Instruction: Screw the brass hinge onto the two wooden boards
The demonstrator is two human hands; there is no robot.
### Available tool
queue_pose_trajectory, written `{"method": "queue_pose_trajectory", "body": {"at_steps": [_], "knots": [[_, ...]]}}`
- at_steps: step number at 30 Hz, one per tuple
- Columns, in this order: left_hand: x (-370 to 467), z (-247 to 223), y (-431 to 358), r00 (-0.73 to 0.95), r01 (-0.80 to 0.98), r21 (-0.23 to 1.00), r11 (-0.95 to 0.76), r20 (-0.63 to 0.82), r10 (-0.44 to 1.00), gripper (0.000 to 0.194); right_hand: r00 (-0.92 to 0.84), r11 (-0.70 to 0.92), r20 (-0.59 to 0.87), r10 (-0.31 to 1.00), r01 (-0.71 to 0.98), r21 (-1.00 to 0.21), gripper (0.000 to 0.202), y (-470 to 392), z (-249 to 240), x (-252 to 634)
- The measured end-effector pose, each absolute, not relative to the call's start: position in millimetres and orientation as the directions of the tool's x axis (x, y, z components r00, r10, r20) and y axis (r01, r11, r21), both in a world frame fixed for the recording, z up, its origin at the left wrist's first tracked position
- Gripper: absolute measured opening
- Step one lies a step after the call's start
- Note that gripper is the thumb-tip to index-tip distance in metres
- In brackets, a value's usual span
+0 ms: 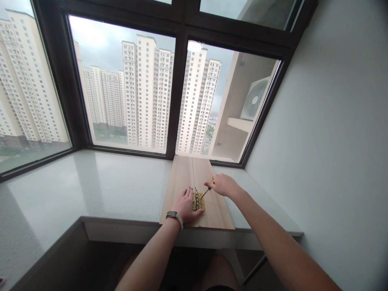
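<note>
Two light wooden boards (216, 206) lie side by side, with a seam running between them. A brass-coloured hinge (199, 201) sits across that seam near the front. My left hand (186, 205) rests flat on the left board and the hinge's left side, its thumb stretched along the hinge's near edge. In my right hand (223, 185) is a screwdriver (209, 188) with a yellow and black handle, closed in the fingers. Its shaft slants down to the hinge's right leaf; whether a screw is under the tip is too small to tell. Small metal bits show by my left fingertips.
The boards lie on a pale stone counter (127, 186), whose front edge steps back in front of me. Dark-framed windows (178, 101) rise behind it. A white wall (327, 133) bounds the right side. My legs are under the counter.
</note>
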State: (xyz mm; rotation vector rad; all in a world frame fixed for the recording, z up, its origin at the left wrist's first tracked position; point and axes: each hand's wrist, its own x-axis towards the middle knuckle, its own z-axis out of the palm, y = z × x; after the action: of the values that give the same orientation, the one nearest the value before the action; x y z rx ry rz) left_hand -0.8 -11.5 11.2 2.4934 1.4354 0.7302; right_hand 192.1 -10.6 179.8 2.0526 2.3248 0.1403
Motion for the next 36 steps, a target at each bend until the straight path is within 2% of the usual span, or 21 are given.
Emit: {"method": "queue_pose_trajectory", "body": {"at_steps": [4,15,18,25,28,32,36], "knots": [[-1,11,-12,0.413,0.762,0.383,-0.522,0.333,0.847,0.106,-0.090,0.085,0.027,0.996,0.986,0.145,0.077,-10,182,191],[-1,11,-12,0.415,0.753,0.391,-0.530,0.343,0.843,0.107,-0.071,0.065,0.032,0.997,0.987,0.146,0.056,-5,174,197],[-1,9,-11,0.415,0.752,0.396,-0.527,0.336,0.846,0.107,-0.107,0.105,0.026,0.994,0.990,0.095,0.049,-3,172,200],[-1,8,-10,0.415,0.756,0.394,-0.523,0.329,0.848,0.107,-0.314,0.322,0.079,0.946,0.937,-0.136,0.024,-5,173,205],[-1,10,-11,0.416,0.759,0.389,-0.523,0.327,0.848,0.108,-0.259,0.266,0.071,0.963,0.956,-0.125,0.037,-8,173,201],[-1,12,-13,0.419,0.754,0.396,-0.525,0.326,0.847,0.109,-0.104,0.103,0.067,0.992,0.994,0.020,0.068,-10,178,195],[-1,12,-13,0.416,0.755,0.397,-0.522,0.325,0.849,0.109,-0.053,0.048,0.038,0.998,0.992,0.113,0.078,-11,185,193]]}}
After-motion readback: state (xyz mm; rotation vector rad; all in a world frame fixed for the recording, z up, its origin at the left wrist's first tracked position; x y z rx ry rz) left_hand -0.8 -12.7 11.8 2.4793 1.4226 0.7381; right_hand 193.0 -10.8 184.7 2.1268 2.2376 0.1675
